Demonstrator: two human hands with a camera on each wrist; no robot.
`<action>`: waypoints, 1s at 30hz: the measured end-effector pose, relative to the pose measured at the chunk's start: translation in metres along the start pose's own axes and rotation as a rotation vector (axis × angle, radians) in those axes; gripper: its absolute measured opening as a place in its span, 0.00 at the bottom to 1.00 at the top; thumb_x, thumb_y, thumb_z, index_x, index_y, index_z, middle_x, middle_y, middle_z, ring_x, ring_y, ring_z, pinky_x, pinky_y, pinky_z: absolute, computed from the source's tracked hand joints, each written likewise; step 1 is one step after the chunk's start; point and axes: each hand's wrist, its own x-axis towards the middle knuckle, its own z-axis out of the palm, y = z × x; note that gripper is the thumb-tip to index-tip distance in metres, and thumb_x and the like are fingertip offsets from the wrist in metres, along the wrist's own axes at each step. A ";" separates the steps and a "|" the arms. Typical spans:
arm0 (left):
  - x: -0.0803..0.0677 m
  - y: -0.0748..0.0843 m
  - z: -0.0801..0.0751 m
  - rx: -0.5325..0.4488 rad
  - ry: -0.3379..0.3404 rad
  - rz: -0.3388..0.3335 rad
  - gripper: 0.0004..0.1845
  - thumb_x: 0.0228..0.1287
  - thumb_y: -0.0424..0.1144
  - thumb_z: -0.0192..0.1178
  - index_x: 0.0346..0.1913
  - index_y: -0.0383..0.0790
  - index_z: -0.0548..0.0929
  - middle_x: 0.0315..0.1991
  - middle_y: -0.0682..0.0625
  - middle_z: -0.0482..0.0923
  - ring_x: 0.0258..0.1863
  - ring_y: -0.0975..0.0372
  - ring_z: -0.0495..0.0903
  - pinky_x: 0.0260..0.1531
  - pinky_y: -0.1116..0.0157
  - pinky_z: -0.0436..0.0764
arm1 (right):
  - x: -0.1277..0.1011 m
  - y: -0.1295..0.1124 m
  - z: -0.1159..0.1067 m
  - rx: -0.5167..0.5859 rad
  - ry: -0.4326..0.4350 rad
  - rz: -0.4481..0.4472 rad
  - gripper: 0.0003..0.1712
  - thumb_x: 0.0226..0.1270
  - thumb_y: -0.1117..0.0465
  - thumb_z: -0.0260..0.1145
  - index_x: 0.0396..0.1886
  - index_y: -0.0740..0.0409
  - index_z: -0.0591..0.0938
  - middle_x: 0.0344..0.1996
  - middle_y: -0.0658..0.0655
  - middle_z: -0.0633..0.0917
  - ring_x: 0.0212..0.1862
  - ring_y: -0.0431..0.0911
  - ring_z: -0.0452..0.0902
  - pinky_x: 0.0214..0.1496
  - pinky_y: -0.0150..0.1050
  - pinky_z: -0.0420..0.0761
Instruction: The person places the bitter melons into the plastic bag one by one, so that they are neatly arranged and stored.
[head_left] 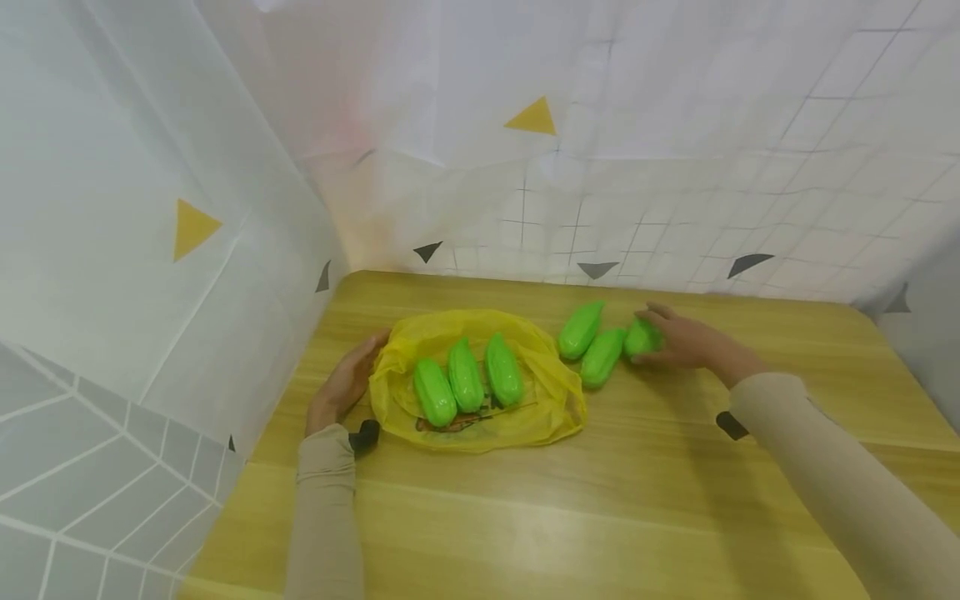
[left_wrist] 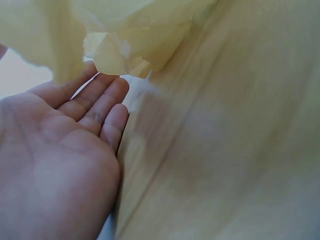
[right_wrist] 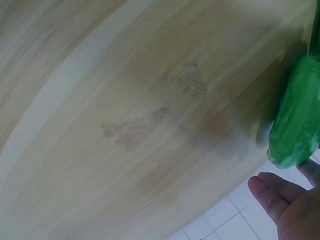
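The right hand [head_left: 678,340] lies over the rightmost green toy gourd [head_left: 641,337], its fingers [right_wrist: 270,192] draped on the gourd; whether they have closed into a grip cannot be told. The left hand [head_left: 347,379] is open and relaxed, fingers [left_wrist: 102,102] straight against the rim of a yellow plastic bag [head_left: 551,400] spread on the wooden tabletop [head_left: 600,500].

Two more loose gourds [head_left: 591,343] lie just left of the covered one, touching side by side, long axes running from near-left to far-right. Three gourds [head_left: 467,379] rest inside the bag, nearly parallel, long axes pointing roughly away from the person and leaning slightly left.

The risk, as it looks: the smooth, rounded gourd could roll or slip from a loose hold and knock its neighbours across the tabletop. The thin bag could also collapse or slide, since the left hand only rests against it rather than pinching it.

A white patterned cloth [head_left: 675,125] screens the tabletop's far and left sides.
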 end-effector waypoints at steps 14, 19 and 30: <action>0.002 0.003 0.003 0.001 0.004 0.003 0.33 0.80 0.54 0.31 0.78 0.38 0.49 0.79 0.45 0.44 0.78 0.52 0.40 0.75 0.45 0.36 | 0.017 -0.001 -0.001 -0.030 -0.020 -0.002 0.57 0.60 0.40 0.69 0.73 0.74 0.54 0.72 0.79 0.54 0.64 0.77 0.63 0.64 0.69 0.65; 0.002 0.002 0.002 -0.001 0.001 0.001 0.32 0.80 0.54 0.31 0.78 0.39 0.51 0.79 0.46 0.46 0.78 0.52 0.41 0.75 0.45 0.37 | 0.019 -0.003 -0.004 -0.025 -0.034 0.015 0.55 0.59 0.40 0.70 0.73 0.71 0.58 0.71 0.80 0.53 0.64 0.78 0.62 0.63 0.70 0.66; 0.002 0.001 0.000 -0.005 -0.003 0.011 0.33 0.80 0.53 0.31 0.78 0.38 0.50 0.79 0.45 0.45 0.78 0.51 0.41 0.75 0.45 0.37 | 0.030 -0.010 -0.005 0.008 -0.064 0.057 0.55 0.60 0.39 0.69 0.75 0.66 0.57 0.71 0.79 0.53 0.65 0.78 0.60 0.63 0.72 0.64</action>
